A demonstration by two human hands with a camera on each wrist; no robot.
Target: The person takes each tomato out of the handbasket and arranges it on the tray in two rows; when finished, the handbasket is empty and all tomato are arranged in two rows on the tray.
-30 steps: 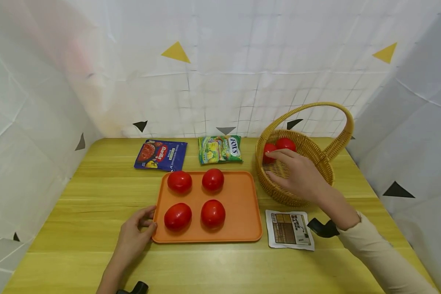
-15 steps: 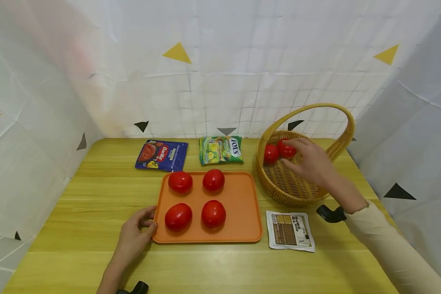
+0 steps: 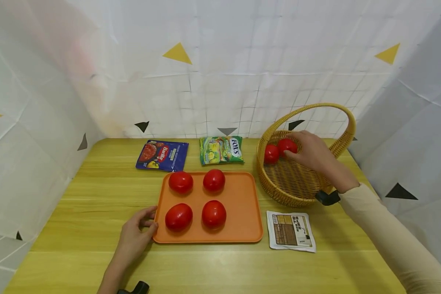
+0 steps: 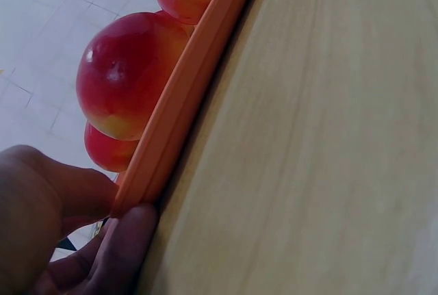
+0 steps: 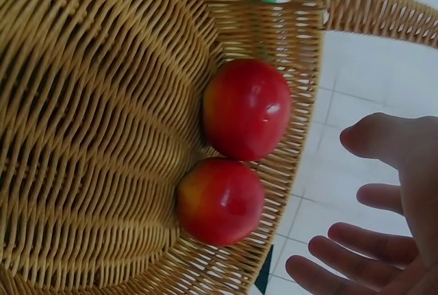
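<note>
At the tray's left edge my left hand (image 3: 135, 230) pinches the orange tray (image 3: 242, 208), thumb on the rim and fingers against its outside in the left wrist view. Several shiny red fruits lie on the tray, among them one near the front (image 3: 214, 214); yellow patches show on them up close (image 4: 130, 76). Over the round wicker basket (image 3: 279, 192), my right hand (image 3: 310, 153) hangs with its fingers apart and holds nothing. Two similar fruits rest inside, a left one (image 3: 271, 154) and a right one (image 3: 286, 146), the latter nearest that hand.
A blue Barilla pouch (image 3: 162, 155) and a green Fox's candy bag (image 3: 221, 150) lie behind the tray. A white-edged printed packet (image 3: 292, 231) lies before the basket. The tall basket handle (image 3: 323, 105) arches beyond my right hand. White sheeting (image 3: 220, 94) stands behind the table.
My right hand has moved right and slightly back, from over the left fruit in the basket to the right one. My left hand and the tray stay put.
</note>
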